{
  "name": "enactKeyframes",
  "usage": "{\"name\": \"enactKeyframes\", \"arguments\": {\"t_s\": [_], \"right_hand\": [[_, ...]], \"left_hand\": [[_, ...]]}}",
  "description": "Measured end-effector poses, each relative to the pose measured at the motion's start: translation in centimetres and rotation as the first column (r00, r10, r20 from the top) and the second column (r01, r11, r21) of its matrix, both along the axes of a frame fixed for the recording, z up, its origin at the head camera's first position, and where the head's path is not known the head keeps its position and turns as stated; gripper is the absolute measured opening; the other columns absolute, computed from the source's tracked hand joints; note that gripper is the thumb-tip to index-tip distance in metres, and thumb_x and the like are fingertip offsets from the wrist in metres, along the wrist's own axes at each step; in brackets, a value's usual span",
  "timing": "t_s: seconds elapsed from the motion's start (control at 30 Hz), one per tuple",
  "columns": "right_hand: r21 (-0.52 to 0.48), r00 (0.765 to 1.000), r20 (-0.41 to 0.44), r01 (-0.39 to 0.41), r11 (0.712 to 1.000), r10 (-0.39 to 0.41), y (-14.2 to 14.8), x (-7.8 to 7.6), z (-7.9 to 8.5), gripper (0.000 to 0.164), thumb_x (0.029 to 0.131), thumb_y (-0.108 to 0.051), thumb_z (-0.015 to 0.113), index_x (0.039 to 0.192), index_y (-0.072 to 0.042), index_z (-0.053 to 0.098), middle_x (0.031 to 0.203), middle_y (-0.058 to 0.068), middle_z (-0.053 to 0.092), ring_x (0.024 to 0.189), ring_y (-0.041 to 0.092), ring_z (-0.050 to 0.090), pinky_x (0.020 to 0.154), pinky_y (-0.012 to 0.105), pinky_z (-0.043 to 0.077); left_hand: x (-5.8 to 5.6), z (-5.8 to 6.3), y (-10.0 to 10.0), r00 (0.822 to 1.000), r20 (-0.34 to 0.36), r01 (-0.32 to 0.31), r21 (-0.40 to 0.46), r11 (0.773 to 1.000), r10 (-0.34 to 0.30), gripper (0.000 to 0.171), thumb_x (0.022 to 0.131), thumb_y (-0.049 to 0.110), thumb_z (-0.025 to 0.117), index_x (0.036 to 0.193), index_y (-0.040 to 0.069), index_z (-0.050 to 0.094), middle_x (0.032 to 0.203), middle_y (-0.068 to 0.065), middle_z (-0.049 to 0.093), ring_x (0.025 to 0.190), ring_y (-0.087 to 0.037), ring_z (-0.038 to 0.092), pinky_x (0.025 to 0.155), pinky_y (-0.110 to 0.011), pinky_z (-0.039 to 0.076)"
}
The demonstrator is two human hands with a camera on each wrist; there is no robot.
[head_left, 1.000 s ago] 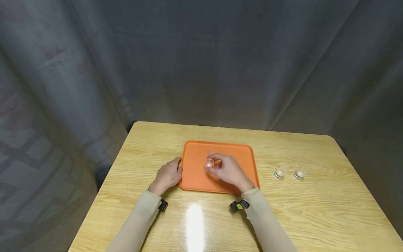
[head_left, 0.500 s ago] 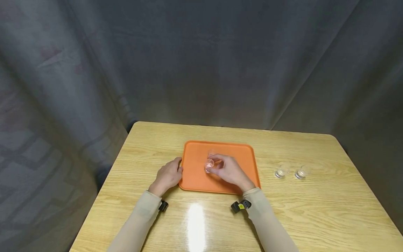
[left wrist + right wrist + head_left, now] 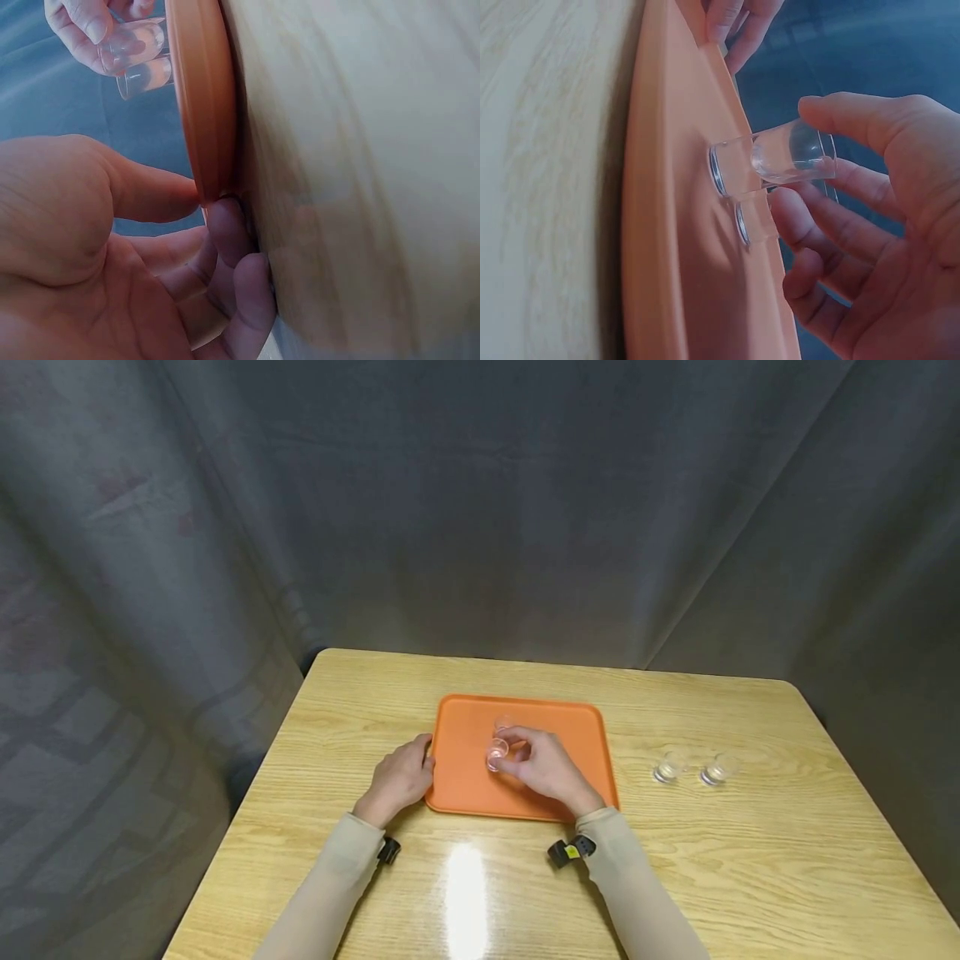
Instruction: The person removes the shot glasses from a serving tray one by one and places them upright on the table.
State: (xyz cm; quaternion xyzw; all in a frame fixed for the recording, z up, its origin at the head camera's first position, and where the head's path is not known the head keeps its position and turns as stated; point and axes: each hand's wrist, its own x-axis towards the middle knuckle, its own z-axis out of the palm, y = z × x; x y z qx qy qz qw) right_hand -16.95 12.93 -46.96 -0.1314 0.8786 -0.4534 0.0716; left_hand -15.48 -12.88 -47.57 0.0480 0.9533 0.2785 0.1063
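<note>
An orange tray (image 3: 465,789) lies on the wooden table. My left hand (image 3: 401,777) grips its left rim, the thumb above and curled fingers below in the left wrist view. Over the tray, my right hand (image 3: 547,768) pinches a clear shot glass (image 3: 497,752) near the mouth, between thumb and fingers. This glass (image 3: 735,161) stands upright with its thick base right at the tray floor in the right wrist view. Just behind it on the tray is a second shot glass (image 3: 503,722), partly hidden by the right hand's fingers.
Two more clear shot glasses, a left one (image 3: 666,768) and a right one (image 3: 717,770), stand side by side on the table (image 3: 787,843) right of the tray. A dark grey curtain (image 3: 480,527) hangs behind the table's far edge.
</note>
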Motion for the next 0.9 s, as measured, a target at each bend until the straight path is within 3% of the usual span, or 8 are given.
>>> {"name": "enactKeyframes", "arguments": {"t_s": [0.23,0.53,0.9], "right_hand": [[0.007,1.0,-0.008,0.019,1.0,-0.018,-0.1,-0.03,0.01,0.039,0.091,-0.029,0.086,0.126,-0.014,0.078,0.109,-0.002,0.078,0.078,0.015,0.063,0.069,0.028,0.052],[0.014,1.0,-0.002,0.027,1.0,-0.027,0.03,0.2,0.0,0.037,0.091,-0.031,0.087,0.124,-0.017,0.079,0.104,-0.002,0.076,0.075,0.016,0.062,0.065,0.028,0.051],[0.012,0.999,0.013,0.044,0.999,-0.044,0.73,0.34,0.69,0.04,0.09,-0.032,0.088,0.125,-0.018,0.077,0.102,-0.002,0.076,0.071,0.016,0.06,0.058,0.027,0.048]], "left_hand": [[-0.01,0.03,-0.02,1.0,-0.003,0.001,0.004,1.0,-0.001,0.05,0.112,0.021,0.052,0.158,0.002,0.048,0.141,-0.021,0.067,0.092,-0.026,0.067,0.082,-0.048,0.054],[0.18,-0.13,-0.09,1.0,0.005,0.005,-0.002,1.0,-0.005,0.05,0.113,0.021,0.051,0.159,0.001,0.047,0.145,-0.021,0.065,0.107,-0.032,0.07,0.089,-0.051,0.056],[0.11,-0.2,-0.04,1.0,-0.007,0.001,-0.002,1.0,-0.001,0.049,0.112,0.021,0.052,0.158,0.002,0.048,0.144,-0.021,0.066,0.105,-0.032,0.071,0.084,-0.05,0.056]]}}
